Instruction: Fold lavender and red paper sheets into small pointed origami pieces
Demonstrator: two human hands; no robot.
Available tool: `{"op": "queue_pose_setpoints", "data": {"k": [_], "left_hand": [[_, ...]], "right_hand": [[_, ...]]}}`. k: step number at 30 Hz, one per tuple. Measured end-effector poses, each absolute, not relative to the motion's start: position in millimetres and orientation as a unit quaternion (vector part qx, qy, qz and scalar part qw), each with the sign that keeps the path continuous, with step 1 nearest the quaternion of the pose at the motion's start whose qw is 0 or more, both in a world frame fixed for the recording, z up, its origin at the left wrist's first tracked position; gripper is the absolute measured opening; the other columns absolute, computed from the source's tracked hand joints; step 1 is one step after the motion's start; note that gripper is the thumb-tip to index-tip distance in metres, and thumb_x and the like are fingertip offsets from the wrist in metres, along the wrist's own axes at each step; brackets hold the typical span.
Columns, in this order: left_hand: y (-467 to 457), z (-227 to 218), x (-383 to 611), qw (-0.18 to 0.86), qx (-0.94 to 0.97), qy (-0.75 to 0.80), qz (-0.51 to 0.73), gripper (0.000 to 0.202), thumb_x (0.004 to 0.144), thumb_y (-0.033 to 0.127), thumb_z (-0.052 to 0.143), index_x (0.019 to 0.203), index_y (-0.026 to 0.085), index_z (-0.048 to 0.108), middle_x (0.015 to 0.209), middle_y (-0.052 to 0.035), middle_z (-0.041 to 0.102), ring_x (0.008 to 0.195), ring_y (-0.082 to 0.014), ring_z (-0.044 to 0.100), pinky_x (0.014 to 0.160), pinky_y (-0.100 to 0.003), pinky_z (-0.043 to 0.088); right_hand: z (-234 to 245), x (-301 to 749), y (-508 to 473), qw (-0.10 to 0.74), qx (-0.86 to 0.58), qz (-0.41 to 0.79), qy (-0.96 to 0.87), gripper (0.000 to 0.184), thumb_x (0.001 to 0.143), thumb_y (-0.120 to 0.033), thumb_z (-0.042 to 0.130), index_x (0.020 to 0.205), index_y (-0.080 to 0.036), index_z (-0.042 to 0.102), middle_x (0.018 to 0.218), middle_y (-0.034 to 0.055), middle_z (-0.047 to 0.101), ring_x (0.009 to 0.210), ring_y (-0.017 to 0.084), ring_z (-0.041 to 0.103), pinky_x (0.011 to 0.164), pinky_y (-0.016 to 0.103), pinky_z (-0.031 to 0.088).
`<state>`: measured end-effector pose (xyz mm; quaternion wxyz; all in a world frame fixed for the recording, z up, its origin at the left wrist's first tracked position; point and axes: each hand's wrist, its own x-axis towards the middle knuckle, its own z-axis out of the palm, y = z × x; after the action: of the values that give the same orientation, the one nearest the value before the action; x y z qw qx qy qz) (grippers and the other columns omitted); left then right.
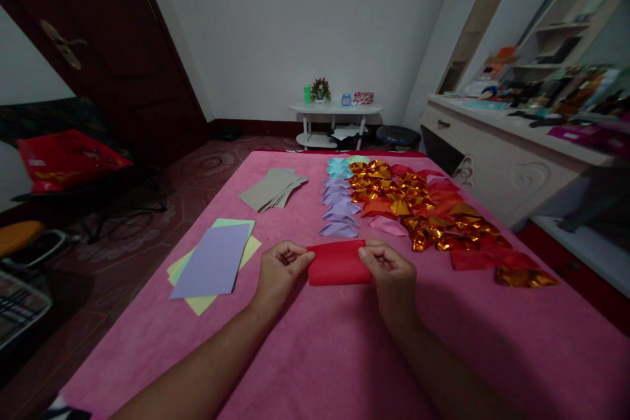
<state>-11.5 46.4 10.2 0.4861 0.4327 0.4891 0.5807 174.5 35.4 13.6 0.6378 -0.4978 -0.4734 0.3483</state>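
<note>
Left hand and right hand closed, thumbs and fingers pinching opposite ends of a red paper, just below frame centre, long axis running left to right.

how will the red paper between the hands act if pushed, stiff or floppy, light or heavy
The red paper is probably light: the left hand and right hand pinch it only near its ends. It seems fairly stiff, as its middle shows no obvious sag. Still, it looks thin, so a push would likely crease it.
</note>
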Motion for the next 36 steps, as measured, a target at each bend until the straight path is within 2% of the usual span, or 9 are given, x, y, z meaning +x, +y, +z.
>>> {"op": "queue_pose_setpoints", "data": {"k": [8, 16, 21, 24, 28, 33, 36], "left_hand": [[46, 9, -11, 0.475, 0.453, 0.495, 0.569, 0.023, 0.058, 0.026, 0.079, 0.06, 0.012, 0.06, 0.053, 0.0015, 0.061, 0.049, -0.0075, 0.052, 0.049, -0.017, 0.039], [49, -1, -14, 0.473, 0.481, 0.49, 0.552, 0.02, 0.067, 0.024, 0.072, 0.073, 0.014, 0.056, 0.057, 0.0039, 0.057, 0.051, -0.0064, 0.05, 0.051, -0.016, 0.037], [47, -1, -17, 0.374, 0.594, 0.52, 0.486, 0.014, 0.074, 0.02, 0.063, 0.088, 0.015, 0.063, 0.063, 0.0027, 0.057, 0.055, -0.0089, 0.051, 0.052, -0.018, 0.037], [46, 2, -17, 0.308, 0.663, 0.533, 0.425, 0.021, 0.076, 0.015, 0.058, 0.096, 0.017, 0.066, 0.065, 0.0018, 0.06, 0.056, -0.0101, 0.052, 0.053, -0.02, 0.038], [48, 6, -16, 0.245, 0.723, 0.539, 0.357, 0.027, 0.074, 0.008, 0.056, 0.095, 0.019, 0.069, 0.083, -0.0029, 0.068, 0.07, -0.0143, 0.06, 0.067, -0.025, 0.044], [54, 12, -19, 0.14, 0.776, 0.53, 0.311, 0.023, 0.071, 0.01, 0.063, 0.088, 0.022, 0.072, 0.096, -0.0067, 0.063, 0.093, -0.0222, 0.056, 0.079, -0.034, 0.043], [59, 13, -18, 0.108, 0.831, 0.458, 0.296, 0.018, 0.075, 0.011, 0.061, 0.082, 0.023, 0.073, 0.104, -0.0064, 0.062, 0.104, -0.024, 0.052, 0.087, -0.038, 0.04]], "right_hand": [[14, 172, 37, 0.644, -0.526, 0.333, -0.444, 0.013, 0.067, -0.025, 0.069, 0.059, -0.016, 0.064, 0.074, 0.0036, 0.069, 0.072, 0.018, 0.063, 0.07, 0.028, 0.049], [3, 175, 42, 0.617, -0.548, 0.306, -0.475, 0.019, 0.069, -0.026, 0.067, 0.057, -0.017, 0.056, 0.063, 0.0008, 0.064, 0.059, 0.014, 0.058, 0.058, 0.023, 0.046], [-4, 177, 49, 0.566, -0.567, 0.299, -0.518, 0.014, 0.067, -0.027, 0.065, 0.067, -0.019, 0.055, 0.054, -0.0034, 0.056, 0.048, 0.011, 0.053, 0.046, 0.02, 0.041], [-6, 180, 53, 0.521, -0.577, 0.286, -0.56, 0.012, 0.068, -0.026, 0.062, 0.075, -0.019, 0.055, 0.058, -0.0023, 0.058, 0.052, 0.013, 0.058, 0.05, 0.021, 0.045], [-7, 184, 56, 0.43, -0.602, 0.251, -0.624, 0.015, 0.07, -0.021, 0.056, 0.084, -0.021, 0.054, 0.061, -0.003, 0.061, 0.052, 0.012, 0.058, 0.052, 0.021, 0.045], [-8, 186, 61, 0.374, -0.616, 0.219, -0.657, 0.016, 0.069, -0.021, 0.054, 0.085, -0.021, 0.055, 0.06, -0.0035, 0.061, 0.051, 0.012, 0.059, 0.051, 0.02, 0.043], [-9, 186, 62, 0.363, -0.621, 0.212, -0.661, 0.015, 0.068, -0.021, 0.053, 0.083, -0.021, 0.056, 0.059, -0.0035, 0.061, 0.05, 0.012, 0.058, 0.05, 0.02, 0.042]]}}
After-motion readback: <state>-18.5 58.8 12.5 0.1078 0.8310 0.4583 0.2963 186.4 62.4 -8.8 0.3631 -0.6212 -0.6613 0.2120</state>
